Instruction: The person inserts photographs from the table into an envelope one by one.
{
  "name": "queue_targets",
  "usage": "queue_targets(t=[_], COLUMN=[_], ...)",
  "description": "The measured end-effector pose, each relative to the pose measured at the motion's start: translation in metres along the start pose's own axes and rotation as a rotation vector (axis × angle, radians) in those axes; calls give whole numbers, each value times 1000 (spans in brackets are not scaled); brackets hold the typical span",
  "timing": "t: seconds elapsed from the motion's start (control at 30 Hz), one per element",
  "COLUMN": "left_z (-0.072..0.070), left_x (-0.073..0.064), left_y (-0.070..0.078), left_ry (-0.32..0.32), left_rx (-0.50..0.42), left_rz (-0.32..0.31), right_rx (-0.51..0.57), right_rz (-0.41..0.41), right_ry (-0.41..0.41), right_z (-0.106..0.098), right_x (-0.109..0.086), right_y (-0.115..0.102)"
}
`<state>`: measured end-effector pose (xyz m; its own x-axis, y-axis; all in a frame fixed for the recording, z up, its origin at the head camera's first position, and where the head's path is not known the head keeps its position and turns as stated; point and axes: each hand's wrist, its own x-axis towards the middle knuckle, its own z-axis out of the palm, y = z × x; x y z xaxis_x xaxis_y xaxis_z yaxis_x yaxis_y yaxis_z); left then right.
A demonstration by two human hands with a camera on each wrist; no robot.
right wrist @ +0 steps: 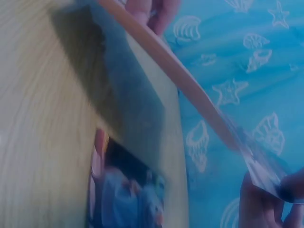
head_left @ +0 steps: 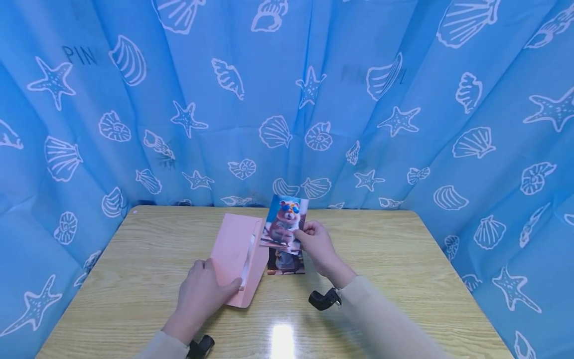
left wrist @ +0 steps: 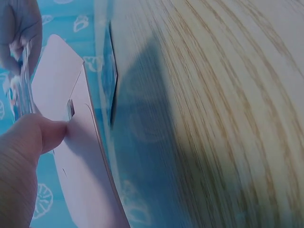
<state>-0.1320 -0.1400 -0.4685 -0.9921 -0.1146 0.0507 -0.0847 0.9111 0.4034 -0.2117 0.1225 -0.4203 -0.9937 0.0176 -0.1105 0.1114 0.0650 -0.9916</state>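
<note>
My left hand grips a pink envelope by its lower part, thumb over the front near the open slit. The flap side of the envelope faces the camera in the left wrist view, held tilted above the table. My right hand pinches a picture card at its lower right corner. That card shows a hamster in sunglasses and stands beside the envelope's right edge. Below it lies another picture card, flat on the table and partly covered by the held one in the head view.
The wooden table stretches out on both sides of the hands. Behind it hangs a blue curtain with white shells and starfish. Each wrist wears a black camera band, such as the right one.
</note>
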Motion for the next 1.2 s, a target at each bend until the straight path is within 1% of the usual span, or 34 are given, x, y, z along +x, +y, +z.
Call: queue_targets(t=[0.13,0.27,0.43,0.7,0.8,1.03,1.2], left_z=[-1,-3,-4,-3,-2,-2,-3], left_x=[-1,-2,-2,-2,-1,-1,-1], left_y=[2,2,1,-1,-1,-2,-2], left_ry=[1,0,-3,-3,2,0,-4], left_rx=[6,10,13,23,27,38,42], left_rz=[-2,-5,-11,-11,-8,-14,-14], right_rx=[-10,-16,-55,-133,-133,-115,-124], right_rz=[-9,-2,2,-19,-15,-25,-17], right_ry=[8,-2,-16,-26,-36,-88,-89], right_z=[13,20,23,27,29,35,39], right_x=[-3,-3,-2,-6,-8,-15,-17], right_y=[5,9,14,13,14,18,18])
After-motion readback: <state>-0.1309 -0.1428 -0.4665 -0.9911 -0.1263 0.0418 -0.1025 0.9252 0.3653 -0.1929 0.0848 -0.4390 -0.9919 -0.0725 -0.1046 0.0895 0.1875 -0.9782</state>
